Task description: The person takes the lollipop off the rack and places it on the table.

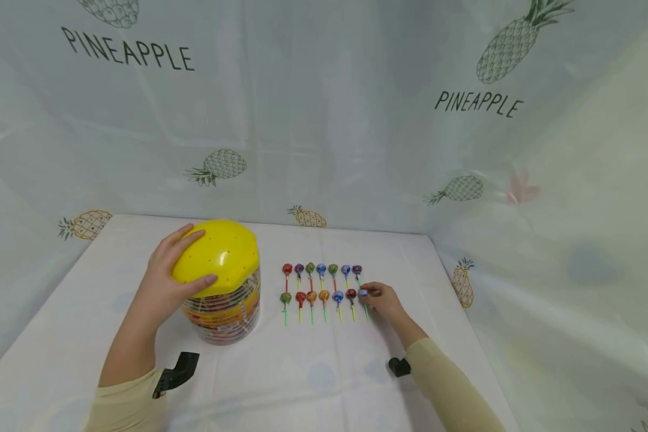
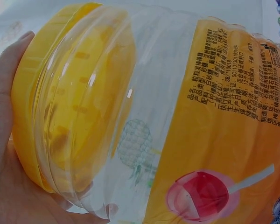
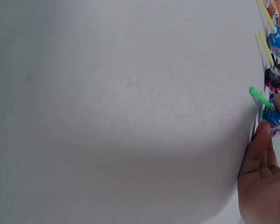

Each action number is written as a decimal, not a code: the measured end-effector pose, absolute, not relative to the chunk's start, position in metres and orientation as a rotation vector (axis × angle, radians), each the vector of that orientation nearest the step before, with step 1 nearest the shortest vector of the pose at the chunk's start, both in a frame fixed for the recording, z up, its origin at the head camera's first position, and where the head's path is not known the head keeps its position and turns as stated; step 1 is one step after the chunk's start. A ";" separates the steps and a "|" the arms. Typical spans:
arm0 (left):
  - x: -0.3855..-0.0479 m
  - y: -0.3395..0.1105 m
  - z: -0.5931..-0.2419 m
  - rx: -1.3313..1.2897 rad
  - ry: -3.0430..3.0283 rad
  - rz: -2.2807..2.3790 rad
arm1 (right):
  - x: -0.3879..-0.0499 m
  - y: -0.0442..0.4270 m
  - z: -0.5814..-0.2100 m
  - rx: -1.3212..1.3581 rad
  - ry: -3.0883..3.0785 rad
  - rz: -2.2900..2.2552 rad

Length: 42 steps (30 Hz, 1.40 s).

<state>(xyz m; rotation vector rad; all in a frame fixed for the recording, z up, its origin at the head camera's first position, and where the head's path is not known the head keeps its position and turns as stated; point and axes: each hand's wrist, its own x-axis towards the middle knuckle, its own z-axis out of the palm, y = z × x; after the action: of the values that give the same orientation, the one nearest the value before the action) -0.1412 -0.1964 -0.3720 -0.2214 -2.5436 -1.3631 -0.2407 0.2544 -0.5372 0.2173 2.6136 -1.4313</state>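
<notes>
My left hand [image 1: 164,279] grips the yellow lid [image 1: 224,255] of a clear plastic candy jar [image 1: 224,324], fingers over the far side and thumb at the near side. The left wrist view shows the jar's orange label [image 2: 177,158] with a printed lollipop. To the right, my right hand [image 1: 386,303] pinches the wrapped head of a blue lollipop [image 3: 272,116] with a green stick. This lollipop lies at the right end of the nearer row, beside a dark red lollipop [image 1: 351,294]. The fingers partly cover its wrapper.
Two rows of wrapped lollipops lie on the white tablecloth [image 1: 302,372]; a red lollipop [image 1: 287,268] is at the far row's left end and a purple lollipop [image 1: 357,270] at its right. A pineapple-print curtain [image 1: 324,120] hangs behind the table and along its right side.
</notes>
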 end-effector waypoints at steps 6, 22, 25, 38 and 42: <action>-0.143 -0.195 -0.374 -0.221 -2.538 -1.366 | -0.244 0.256 -0.540 0.229 2.609 -1.423; -0.147 -0.193 -0.375 -0.216 -2.544 -1.369 | -0.243 0.258 -0.535 0.224 2.617 -1.421; -0.149 -0.193 -0.374 -0.222 -2.553 -1.365 | -0.244 0.259 -0.533 0.218 2.623 -1.418; -0.154 -0.215 -0.371 -0.315 -2.654 -1.248 | -0.242 0.258 -0.479 -0.001 2.749 -1.321; -0.154 -0.221 -0.369 -0.342 -2.672 -1.133 | -0.240 0.260 -0.456 -0.138 2.781 -1.289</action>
<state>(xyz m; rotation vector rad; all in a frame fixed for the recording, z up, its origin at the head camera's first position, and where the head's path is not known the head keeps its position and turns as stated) -0.1541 -0.2206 -0.3694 -0.3424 -2.6717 -1.1335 -0.2395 0.2600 -0.4560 -0.1375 2.7814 -1.2885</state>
